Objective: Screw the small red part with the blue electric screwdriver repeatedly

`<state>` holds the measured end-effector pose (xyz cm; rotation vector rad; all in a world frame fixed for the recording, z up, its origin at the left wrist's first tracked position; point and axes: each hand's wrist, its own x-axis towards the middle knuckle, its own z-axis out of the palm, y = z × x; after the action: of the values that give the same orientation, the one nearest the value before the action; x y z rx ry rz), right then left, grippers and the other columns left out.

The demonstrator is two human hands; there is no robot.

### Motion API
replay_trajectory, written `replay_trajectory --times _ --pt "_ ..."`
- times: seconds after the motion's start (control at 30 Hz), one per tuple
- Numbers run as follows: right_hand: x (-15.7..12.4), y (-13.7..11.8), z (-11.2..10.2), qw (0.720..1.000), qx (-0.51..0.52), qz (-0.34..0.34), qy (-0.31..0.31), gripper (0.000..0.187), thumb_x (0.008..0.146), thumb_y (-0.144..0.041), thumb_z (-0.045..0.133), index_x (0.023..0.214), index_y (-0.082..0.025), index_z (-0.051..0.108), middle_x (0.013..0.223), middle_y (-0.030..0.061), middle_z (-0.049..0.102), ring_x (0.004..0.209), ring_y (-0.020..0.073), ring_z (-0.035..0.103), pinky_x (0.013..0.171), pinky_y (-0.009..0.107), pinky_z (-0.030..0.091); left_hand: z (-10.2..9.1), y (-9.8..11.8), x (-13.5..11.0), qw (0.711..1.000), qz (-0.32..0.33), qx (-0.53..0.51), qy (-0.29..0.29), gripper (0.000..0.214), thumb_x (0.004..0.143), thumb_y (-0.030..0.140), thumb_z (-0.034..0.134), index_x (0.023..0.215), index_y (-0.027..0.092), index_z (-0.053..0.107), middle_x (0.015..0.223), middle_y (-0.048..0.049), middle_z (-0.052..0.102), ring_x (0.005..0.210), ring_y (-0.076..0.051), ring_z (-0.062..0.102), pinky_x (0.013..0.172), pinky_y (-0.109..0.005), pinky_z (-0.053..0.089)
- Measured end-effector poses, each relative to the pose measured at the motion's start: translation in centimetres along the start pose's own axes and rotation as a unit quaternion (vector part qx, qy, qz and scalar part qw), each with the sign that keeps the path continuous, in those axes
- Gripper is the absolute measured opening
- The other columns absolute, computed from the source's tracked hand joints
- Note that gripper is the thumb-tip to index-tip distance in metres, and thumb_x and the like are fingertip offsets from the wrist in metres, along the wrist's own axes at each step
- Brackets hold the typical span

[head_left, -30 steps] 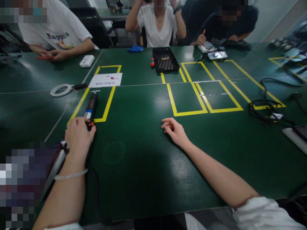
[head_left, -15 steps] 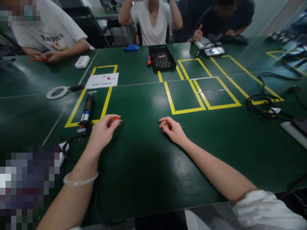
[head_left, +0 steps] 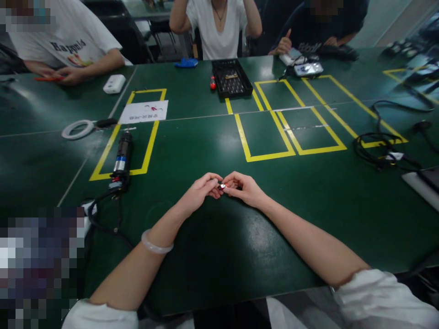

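A small red and white piece (head_left: 223, 186) sits between the fingertips of both hands, just above the near middle of the green table (head_left: 192, 256); its kind is too small to make out. My left hand (head_left: 202, 189), with a pale bangle (head_left: 156, 244) on its forearm, pinches at the piece from the left. From the right, my right hand (head_left: 246, 188) closes thumb and fingers on it. The two hands' fingertips meet, partly hiding the piece.
A corded black and silver cylindrical tool (head_left: 121, 157) lies at left near a white paper (head_left: 144, 112). Farther back is a black tray (head_left: 236, 92) beside a red object (head_left: 213, 83). Coiled black cable (head_left: 368, 153) lies right. Three people sit across the table.
My left hand has moved right, from beside the corded tool to my right hand. The fingertips now meet around the small piece. An orange bit showed in my left fingers before.
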<state>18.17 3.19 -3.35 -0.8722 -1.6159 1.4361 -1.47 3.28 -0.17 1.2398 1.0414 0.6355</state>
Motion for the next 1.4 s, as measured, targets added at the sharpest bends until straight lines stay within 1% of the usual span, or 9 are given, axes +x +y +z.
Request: replay_trajectory --times 0.13,0.3,0.53,0.7,0.87,1.03,1.13,1.23,1.4 --pt "-0.1 -0.1 0.1 0.999 -0.027 -0.001 0.024 0.023 0.084 -0.036 0.068 0.098 -0.018 0.063 0.076 -0.0004 0.064 0.064 0.0110 0.059 0.061 0.025 0.049 -0.1 -0.1 0.2 1.000 -0.019 0.000 -0.002 0.035 0.088 0.047 0.055 0.093 0.013 0.057 0.077 -0.0035 0.062 0.067 -0.012 0.058 0.066 -0.027 0.047" --pt "-0.2 -0.2 0.2 0.998 -0.053 -0.018 0.023 0.023 0.084 -0.034 0.068 0.102 -0.019 0.063 0.078 -0.0005 0.063 0.066 0.0112 0.058 0.062 0.025 0.047 0.3 0.2 -0.1 1.000 0.001 0.015 -0.001 0.031 0.081 0.036 0.067 0.098 0.013 0.056 0.085 -0.0029 0.063 0.073 -0.011 0.058 0.073 -0.027 0.048" --pt "0.0 -0.3 0.2 0.998 -0.022 0.007 0.050 0.022 0.083 -0.037 0.069 0.092 -0.018 0.061 0.077 0.0002 0.062 0.065 0.0111 0.056 0.061 0.024 0.047 0.5 -0.2 -0.1 0.994 0.077 0.074 0.025 0.026 0.079 0.030 0.070 0.094 0.015 0.055 0.088 -0.0017 0.059 0.078 -0.011 0.058 0.070 -0.023 0.047" --pt "0.1 -0.1 0.2 0.998 -0.020 -0.007 0.054 0.028 0.080 -0.033 0.071 0.101 -0.019 0.060 0.087 0.0025 0.065 0.068 0.0117 0.058 0.061 0.025 0.048 0.3 -0.3 -0.1 0.990 0.106 0.087 0.040 0.023 0.080 0.029 0.069 0.092 0.014 0.055 0.093 -0.0039 0.060 0.085 -0.013 0.060 0.078 -0.027 0.049" --pt "0.2 0.0 0.0 0.998 -0.056 -0.006 0.041 0.018 0.081 -0.028 0.069 0.095 -0.017 0.063 0.085 0.0033 0.066 0.069 0.0125 0.059 0.062 0.026 0.047 0.3 -0.2 -0.3 0.984 0.129 0.117 0.044 0.020 0.081 0.028 0.067 0.089 0.013 0.057 0.092 -0.0047 0.061 0.085 -0.014 0.061 0.081 -0.029 0.051" --pt "0.2 0.1 -0.1 0.997 -0.068 -0.013 0.037 0.017 0.082 -0.027 0.068 0.095 -0.017 0.063 0.084 0.0023 0.065 0.068 0.0120 0.058 0.063 0.026 0.047 -0.1 0.0 -0.4 0.982 0.122 0.144 0.030 0.033 0.082 0.030 0.067 0.109 0.015 0.055 0.098 -0.0056 0.063 0.086 -0.014 0.063 0.082 -0.031 0.052" --pt "0.1 0.2 -0.2 0.997 -0.072 -0.006 0.037 0.018 0.082 -0.027 0.068 0.096 -0.017 0.063 0.080 0.0010 0.063 0.066 0.0115 0.056 0.063 0.025 0.046 -1.7 1.0 -0.5 0.973 0.116 0.195 0.042 0.044 0.084 0.035 0.064 0.122 0.017 0.052 0.104 -0.0070 0.064 0.090 -0.016 0.064 0.085 -0.033 0.053" --pt "0.0 0.1 -0.2 0.997 -0.070 0.005 0.031 0.019 0.082 -0.026 0.068 0.098 -0.017 0.063 0.075 -0.0008 0.061 0.063 0.0106 0.054 0.062 0.025 0.045 -5.1 1.9 -1.4 0.927 0.132 0.330 0.120 0.046 0.085 0.042 0.061 0.125 0.020 0.055 0.117 -0.0082 0.062 0.106 -0.020 0.061 0.096 -0.039 0.049" --pt "0.0 -0.3 -0.1 0.996 -0.081 0.011 0.026 0.018 0.082 -0.027 0.068 0.097 -0.017 0.063 0.073 -0.0016 0.059 0.062 0.0102 0.052 0.061 0.024 0.044 -13.9 0.9 -4.9 0.761 0.025 0.561 0.324 0.059 0.081 0.045 0.062 0.131 0.016 0.050 0.135 -0.0178 0.052 0.129 -0.037 0.045 0.106 -0.055 0.039"
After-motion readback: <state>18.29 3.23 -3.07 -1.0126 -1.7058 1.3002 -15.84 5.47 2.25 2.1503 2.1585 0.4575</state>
